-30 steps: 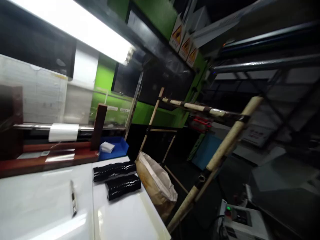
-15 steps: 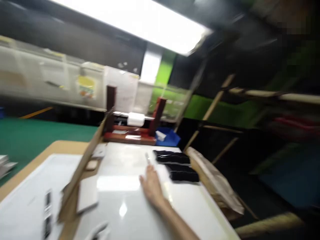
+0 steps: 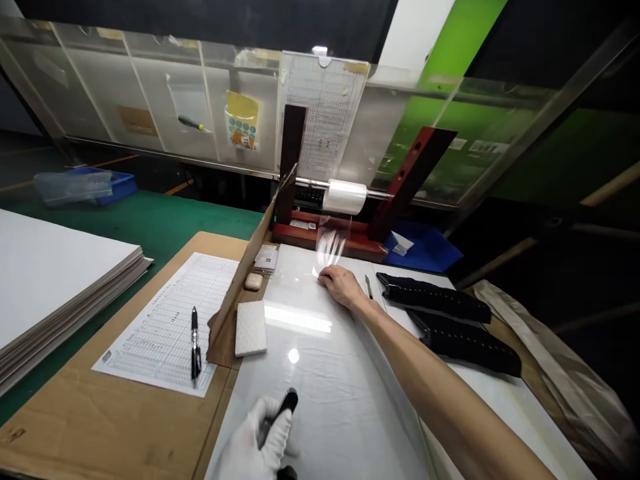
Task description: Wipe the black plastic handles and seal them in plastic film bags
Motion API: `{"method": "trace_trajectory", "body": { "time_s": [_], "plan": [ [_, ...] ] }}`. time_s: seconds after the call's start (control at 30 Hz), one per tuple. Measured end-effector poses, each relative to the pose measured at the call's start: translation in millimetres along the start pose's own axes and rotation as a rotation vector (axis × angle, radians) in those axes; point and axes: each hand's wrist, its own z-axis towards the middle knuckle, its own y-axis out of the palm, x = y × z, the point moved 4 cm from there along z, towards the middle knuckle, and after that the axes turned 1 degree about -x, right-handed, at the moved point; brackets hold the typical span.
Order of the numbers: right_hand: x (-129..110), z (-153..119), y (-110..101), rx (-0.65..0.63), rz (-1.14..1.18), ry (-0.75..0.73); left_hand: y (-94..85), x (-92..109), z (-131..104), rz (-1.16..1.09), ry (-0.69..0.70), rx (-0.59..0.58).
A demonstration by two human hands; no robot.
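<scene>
My bare right hand is closed on the loose end of a clear film, which hangs from a roll on a metal rod between dark red uprights. At the bottom, my left hand, in a white glove, is wrapped round a black-handled tool; the tool's lower part is hidden. Both hands are over a glossy white work surface. A slim cutter lies just right of my right hand.
Two black padded rolls lie at the right. A cardboard divider stands left of the surface, beside a white patterned block. Further left are a printed sheet, a pen and stacked white boards.
The view has come closer and turned. My right hand has gone from near the cutter to the film, which is now pulled down from the roll. My gloved left hand shows more fully.
</scene>
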Motion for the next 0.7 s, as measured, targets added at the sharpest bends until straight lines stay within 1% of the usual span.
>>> {"method": "trace_trajectory", "body": {
  "time_s": [0.07,0.13,0.17,0.2,0.23,0.3,0.37,0.43,0.5,0.53,0.6,0.63,0.7],
  "plan": [
    [-11.7,-25.2,-1.5,-0.038,0.027,-0.009,-7.9,12.7,-0.6,0.085,0.06,0.057],
    [-29.6,-65.0,-3.9,-0.075,0.057,-0.015,-13.2,34.4,-3.3,0.147,0.156,0.157],
    [-40.8,-88.4,-5.0,-0.089,0.071,-0.012,-12.2,47.7,-4.6,0.166,0.2,0.187],
    [-53.1,-113.0,-5.6,-0.099,0.083,-0.006,-8.0,61.3,-4.7,0.171,0.23,0.188],
    [-66.2,-138.0,-5.6,-0.105,0.096,0.003,-0.6,74.9,-3.5,0.173,0.258,0.163],
    [-93.0,-186.2,-3.8,-0.103,0.122,0.014,21.0,98.1,4.2,0.184,0.316,0.076],
    [-117.1,-228.6,0.3,-0.095,0.153,0.012,43.1,109.9,18.9,0.224,0.356,0.028],
    [-135.2,-261.8,5.3,-0.091,0.186,-0.004,57.4,106.7,36.2,0.267,0.346,0.035],
    [-146.0,-283.4,8.5,-0.072,0.216,-0.022,61.6,92.8,47.1,0.31,0.318,0.047],
    [-149.0,-289.6,8.4,-0.052,0.227,-0.029,60.4,84.4,47.3,0.333,0.315,0.044],
    [-152.2,-294.1,4.3,0.005,0.243,-0.044,54.1,69.0,36.7,0.377,0.343,0.007],
    [-153.0,-293.1,0.3,0.032,0.249,-0.047,50.5,62.8,27.1,0.397,0.37,-0.04],
    [-153.2,-287.2,-10.9,0.062,0.267,-0.044,45.4,54.6,4.2,0.44,0.466,-0.193]
  ]
}}
